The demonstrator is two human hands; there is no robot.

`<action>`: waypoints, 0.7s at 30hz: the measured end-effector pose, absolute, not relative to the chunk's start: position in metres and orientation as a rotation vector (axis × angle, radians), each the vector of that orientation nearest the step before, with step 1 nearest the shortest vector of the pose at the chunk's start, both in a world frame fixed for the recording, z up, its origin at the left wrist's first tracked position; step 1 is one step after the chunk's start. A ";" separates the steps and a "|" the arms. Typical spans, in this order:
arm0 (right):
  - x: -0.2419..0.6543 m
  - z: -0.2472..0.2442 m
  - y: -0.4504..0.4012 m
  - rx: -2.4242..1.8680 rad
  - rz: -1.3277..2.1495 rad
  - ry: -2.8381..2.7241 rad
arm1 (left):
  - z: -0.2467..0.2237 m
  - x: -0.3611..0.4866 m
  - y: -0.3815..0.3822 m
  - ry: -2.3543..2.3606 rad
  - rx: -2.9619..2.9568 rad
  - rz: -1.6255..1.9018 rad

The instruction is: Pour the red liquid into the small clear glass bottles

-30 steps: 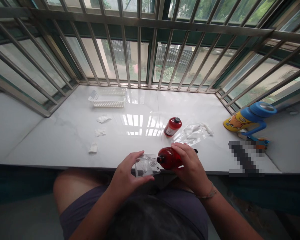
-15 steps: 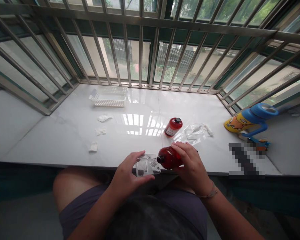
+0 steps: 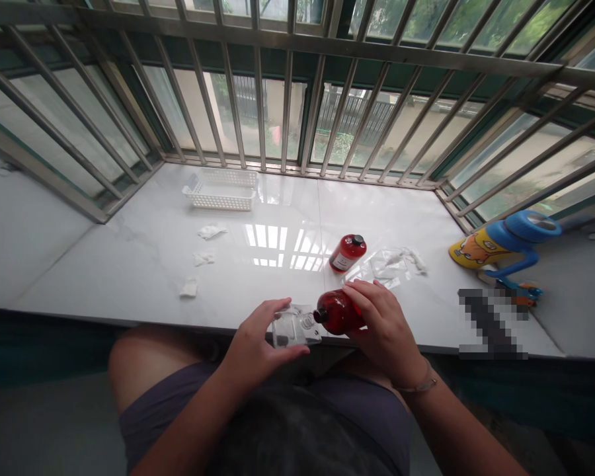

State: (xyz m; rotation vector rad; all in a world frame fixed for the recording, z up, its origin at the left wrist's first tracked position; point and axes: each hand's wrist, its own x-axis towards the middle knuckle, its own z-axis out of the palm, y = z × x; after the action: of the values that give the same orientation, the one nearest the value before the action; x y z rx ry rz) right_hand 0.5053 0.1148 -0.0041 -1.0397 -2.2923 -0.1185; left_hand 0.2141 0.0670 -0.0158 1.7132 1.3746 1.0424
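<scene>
Over the counter's front edge, my left hand [image 3: 258,334] is closed around a clear, square-sided bottle [image 3: 288,326]; its threaded neck points right. My right hand [image 3: 384,327] grips a red bottle [image 3: 338,312] from its right side. The red bottle lies nearly level, with its dark neck pointing left at the mouth of the clear one. The two necks are very close; whether they touch I cannot tell. Just beyond, a second red bottle [image 3: 348,253] with a black cap and a pale label stands on the white counter [image 3: 272,284].
A white perforated basket [image 3: 221,200] sits at the back left, with several crumpled white tissues [image 3: 212,231] in front. Clear plastic wrapping [image 3: 387,263] lies right of the standing bottle. A blue and yellow flask [image 3: 496,244] is at far right, near a blurred dark object [image 3: 490,324]. Metal bars [image 3: 297,106] line the window.
The whole view has shifted slightly. Both hands keep their hold, and the two bottles stay neck to neck with hardly any movement.
</scene>
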 end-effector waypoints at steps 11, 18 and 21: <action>0.505 -0.001 0.115 -1.069 -0.098 -2.306 | -0.016 0.214 0.067 1.373 1.701 1.041; 0.505 0.000 0.116 -1.054 -0.122 -2.319 | -0.017 0.214 0.068 1.378 1.675 1.043; 0.505 0.000 0.116 -1.054 -0.132 -2.326 | -0.018 0.214 0.068 1.373 1.667 1.033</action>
State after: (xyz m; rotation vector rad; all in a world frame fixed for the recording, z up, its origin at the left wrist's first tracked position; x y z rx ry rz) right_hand 0.5051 0.1162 0.0000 -1.0539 -2.3257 -0.1320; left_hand 0.2136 0.0684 -0.0182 1.6666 1.3728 1.0327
